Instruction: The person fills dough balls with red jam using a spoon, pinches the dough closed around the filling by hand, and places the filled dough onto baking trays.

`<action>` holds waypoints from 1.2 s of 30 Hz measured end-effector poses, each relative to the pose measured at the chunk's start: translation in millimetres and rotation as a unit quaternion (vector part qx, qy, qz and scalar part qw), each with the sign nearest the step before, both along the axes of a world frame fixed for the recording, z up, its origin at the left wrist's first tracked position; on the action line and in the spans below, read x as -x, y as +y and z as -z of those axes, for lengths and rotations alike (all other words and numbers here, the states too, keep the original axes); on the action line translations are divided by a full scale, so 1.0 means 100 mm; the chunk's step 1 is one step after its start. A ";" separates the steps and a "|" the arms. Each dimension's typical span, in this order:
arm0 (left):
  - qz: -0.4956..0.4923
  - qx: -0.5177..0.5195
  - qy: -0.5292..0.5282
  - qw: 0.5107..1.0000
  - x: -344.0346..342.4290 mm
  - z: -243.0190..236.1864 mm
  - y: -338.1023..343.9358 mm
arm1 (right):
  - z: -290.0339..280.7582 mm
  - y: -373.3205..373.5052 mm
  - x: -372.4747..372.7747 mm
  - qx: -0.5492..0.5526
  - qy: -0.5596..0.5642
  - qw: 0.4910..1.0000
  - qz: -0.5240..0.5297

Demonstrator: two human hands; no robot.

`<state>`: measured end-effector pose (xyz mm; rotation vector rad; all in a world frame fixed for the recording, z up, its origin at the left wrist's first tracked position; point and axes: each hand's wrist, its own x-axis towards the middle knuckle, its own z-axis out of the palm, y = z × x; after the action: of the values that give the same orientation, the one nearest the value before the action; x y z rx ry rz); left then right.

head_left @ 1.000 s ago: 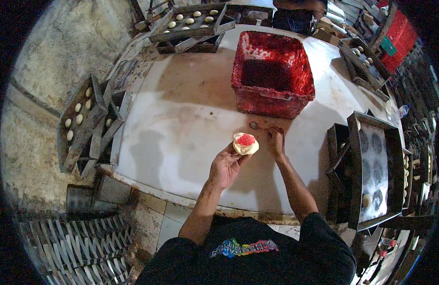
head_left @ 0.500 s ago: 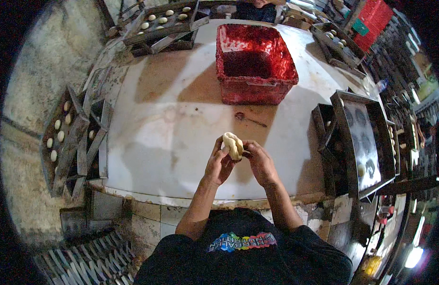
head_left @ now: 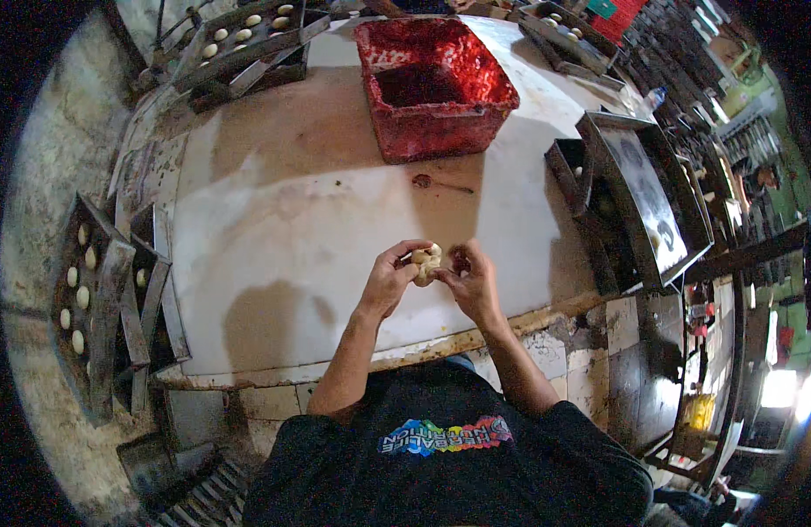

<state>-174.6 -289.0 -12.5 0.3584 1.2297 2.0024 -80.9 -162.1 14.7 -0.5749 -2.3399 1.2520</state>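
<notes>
while left hand (head_left: 388,281) and right hand (head_left: 475,285) grip pale dough (head_left: 427,263), partly covered, red tub (head_left: 442,133) dark inside

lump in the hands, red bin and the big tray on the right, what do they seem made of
Lump: looks like soft, pale, matte dough, from its uneven, bulging shape. Red bin: probably plastic, given its moulded-looking walls, though glossy red residue hides much of the surface. Big tray: likely bare metal, with dull, dark walls and bright glare on its base.

Desk (head_left: 265,198) passable left of the hands (head_left: 389,281); red tub (head_left: 445,133) blocks far middle, spoon (head_left: 421,181) just nearside; metal trays (head_left: 623,202) flank both sides
</notes>
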 end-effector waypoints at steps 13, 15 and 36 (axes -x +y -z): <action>-0.016 -0.003 -0.028 0.999 -0.21 0.23 0.10 | 0.05 -0.19 -0.14 0.124 0.080 0.988 0.051; -0.063 -0.018 -0.061 0.996 -0.25 0.27 0.15 | -0.09 -0.28 -0.19 -0.037 0.074 0.996 0.021; -0.040 -0.050 -0.152 0.986 -0.09 0.27 0.20 | 0.13 -0.19 0.03 -0.056 0.055 0.997 0.029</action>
<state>-165.8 -269.0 -39.1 0.0460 0.9677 2.1004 -83.8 -180.9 2.0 -0.5193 -2.2698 1.0906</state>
